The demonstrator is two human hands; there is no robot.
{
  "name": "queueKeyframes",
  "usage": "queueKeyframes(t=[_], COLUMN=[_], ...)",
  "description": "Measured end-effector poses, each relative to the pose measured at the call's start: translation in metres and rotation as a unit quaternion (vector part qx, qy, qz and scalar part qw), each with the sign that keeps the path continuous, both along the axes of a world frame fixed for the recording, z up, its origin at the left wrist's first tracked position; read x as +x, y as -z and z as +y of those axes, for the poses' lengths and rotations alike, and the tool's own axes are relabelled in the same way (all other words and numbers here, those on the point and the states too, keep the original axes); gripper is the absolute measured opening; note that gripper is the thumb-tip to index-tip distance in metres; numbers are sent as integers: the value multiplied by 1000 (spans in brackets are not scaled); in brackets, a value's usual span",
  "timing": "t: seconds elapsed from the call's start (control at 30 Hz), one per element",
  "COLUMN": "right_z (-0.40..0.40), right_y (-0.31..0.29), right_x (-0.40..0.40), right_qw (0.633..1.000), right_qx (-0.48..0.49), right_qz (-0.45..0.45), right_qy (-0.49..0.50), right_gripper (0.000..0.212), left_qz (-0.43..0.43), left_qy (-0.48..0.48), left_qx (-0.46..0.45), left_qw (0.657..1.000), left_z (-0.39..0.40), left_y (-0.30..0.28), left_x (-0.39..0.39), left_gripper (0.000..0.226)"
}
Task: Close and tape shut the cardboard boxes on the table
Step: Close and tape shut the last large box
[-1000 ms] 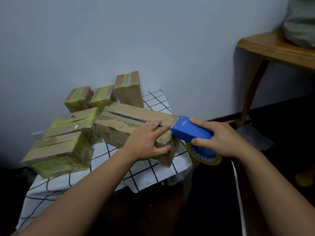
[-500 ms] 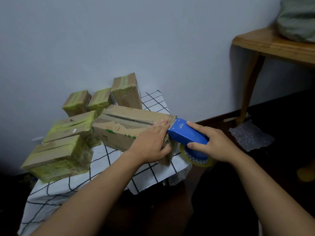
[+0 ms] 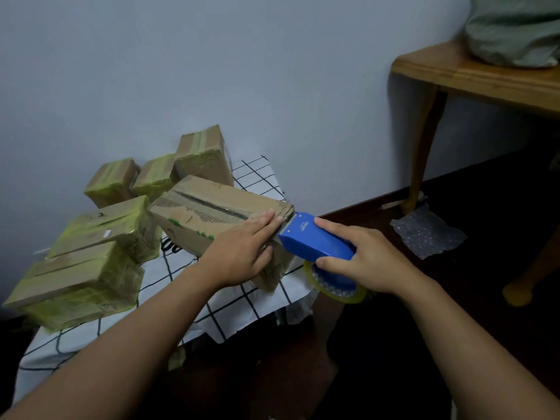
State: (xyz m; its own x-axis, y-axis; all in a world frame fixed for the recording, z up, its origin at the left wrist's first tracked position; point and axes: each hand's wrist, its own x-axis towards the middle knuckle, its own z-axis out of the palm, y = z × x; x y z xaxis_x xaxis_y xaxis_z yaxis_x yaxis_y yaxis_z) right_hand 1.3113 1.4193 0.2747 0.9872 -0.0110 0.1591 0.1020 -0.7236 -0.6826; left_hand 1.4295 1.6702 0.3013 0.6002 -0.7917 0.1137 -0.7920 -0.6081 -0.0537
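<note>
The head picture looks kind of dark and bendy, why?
Head view: dim room light, so the floor under the table goes almost black; the wide lens curves the edges, stretching both forearms; the bag at top right is smeared; the tape dispenser stays sharp.

My small table is covered by a white cloth with a black grid (image 3: 242,307), which hangs over the near edge at the frame's centre. On it lies the big cardboard box (image 3: 212,216), mid-frame, slanting toward the right edge. To its left sit two boxes wrapped in yellowish tape, one at the lower left (image 3: 72,283) and one just behind it (image 3: 106,225). Three smaller taped boxes (image 3: 154,177) line up by the wall above them. On the dark floor (image 3: 485,283), right of centre, lies a sheet of bubble wrap (image 3: 427,231) near the leg of a wooden table (image 3: 472,77), which carries a grey-green bundle (image 3: 512,28) at upper right.
</note>
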Motion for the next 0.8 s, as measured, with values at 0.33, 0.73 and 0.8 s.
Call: queueKeyframes(t=[0.33,0.73,0.8], right_z=[-15,14,16], right_y=[-4,-25,-30], right_x=[-46,6,15], right_qw=[993,981,979], right_qx=[-89,-125,-125], right_qz=[70,149,158], right_qy=[29,-28,-37], right_gripper=[77,69,68], left_qz=[11,-2,-9], left_qy=[-10,-89,-94], left_qx=[-3,-91,-76], left_qw=[1000,992,993], left_z=[0,-17,-18], left_y=[-2,8,9], left_x=[-2,-7,-6], left_gripper=[72,61,61])
